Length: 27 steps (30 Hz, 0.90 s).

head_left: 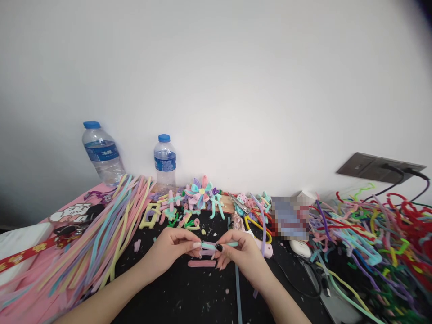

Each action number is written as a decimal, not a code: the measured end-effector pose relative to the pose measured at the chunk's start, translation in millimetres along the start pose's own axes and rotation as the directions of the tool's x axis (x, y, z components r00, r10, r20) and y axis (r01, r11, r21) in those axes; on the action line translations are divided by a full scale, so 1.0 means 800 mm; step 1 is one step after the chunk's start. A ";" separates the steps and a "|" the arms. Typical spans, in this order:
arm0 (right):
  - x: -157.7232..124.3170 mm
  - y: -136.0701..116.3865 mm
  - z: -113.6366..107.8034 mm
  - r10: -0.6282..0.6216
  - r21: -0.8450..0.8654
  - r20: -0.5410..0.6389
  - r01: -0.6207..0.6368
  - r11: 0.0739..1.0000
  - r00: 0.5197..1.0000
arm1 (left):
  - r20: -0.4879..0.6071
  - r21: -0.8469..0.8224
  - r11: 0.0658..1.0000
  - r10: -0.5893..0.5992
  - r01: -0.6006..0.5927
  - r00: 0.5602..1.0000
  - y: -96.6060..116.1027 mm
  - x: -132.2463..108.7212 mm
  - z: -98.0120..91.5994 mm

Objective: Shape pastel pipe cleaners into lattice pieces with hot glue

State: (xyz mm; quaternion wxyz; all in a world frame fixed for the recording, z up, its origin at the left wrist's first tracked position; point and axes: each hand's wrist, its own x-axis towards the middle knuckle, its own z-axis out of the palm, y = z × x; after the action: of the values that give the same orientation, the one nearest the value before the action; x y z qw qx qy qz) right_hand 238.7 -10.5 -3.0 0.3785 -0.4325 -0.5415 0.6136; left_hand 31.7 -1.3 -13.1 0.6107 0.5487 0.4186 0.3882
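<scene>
Both hands hold one light teal pipe cleaner (pixel 209 246) above the black work surface. My left hand (pixel 178 245) pinches its left part between thumb and fingers. Close by on the right, my right hand (pixel 236 247) grips it with thumb and forefinger, and the teal end sticks out past the fingers. A lilac strip (pixel 206 253) shows just under the teal one, partly hidden by the fingers. Below the hands lies a short pink strip (pixel 201 263). Behind them sits a multicoloured pipe cleaner flower (pixel 201 191).
Long pastel pipe cleaners (pixel 111 229) spread over the left side. Two water bottles (pixel 165 159) stand by the wall. Scissors with yellow handles (pixel 258 225) lie behind my right hand. A tangle of coloured pipe cleaners (pixel 374 238), a white case (pixel 299 248) and cables occupy the right.
</scene>
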 end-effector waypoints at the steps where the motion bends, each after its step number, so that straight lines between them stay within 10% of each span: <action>1: -0.001 -0.004 -0.005 -0.021 -0.095 -0.025 0.018 0.995 0.999 | -0.013 -0.001 1.000 -0.002 0.002 1.000 0.000 0.000 0.000; 3: -0.004 -0.016 -0.020 -0.129 -0.384 -0.163 0.058 0.922 0.978 | -0.064 -0.009 1.000 -0.006 0.006 0.998 0.000 0.000 0.000; 6: -0.009 -0.035 -0.052 -0.332 -0.829 -0.413 -0.200 0.521 0.848 | -0.122 -0.019 1.000 -0.009 0.006 0.992 -0.003 0.000 0.000; 11: -0.012 -0.039 -0.091 -0.131 -0.802 -0.597 -0.586 0.112 0.792 | -0.141 -0.010 1.000 0.001 -0.003 0.990 -0.008 0.001 0.000; 27: -0.003 -0.024 -0.123 -0.460 -0.838 -0.526 -0.528 0.137 0.716 | -0.118 -0.024 1.000 -0.015 0.013 0.993 -0.008 0.001 0.002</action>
State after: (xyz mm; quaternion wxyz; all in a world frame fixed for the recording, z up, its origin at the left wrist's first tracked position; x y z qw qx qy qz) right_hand 331.9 23.1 12.5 0.1509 -0.7760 -0.6030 -0.1073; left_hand 33.5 -1.6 -19.6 0.5938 0.5149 0.4534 0.4203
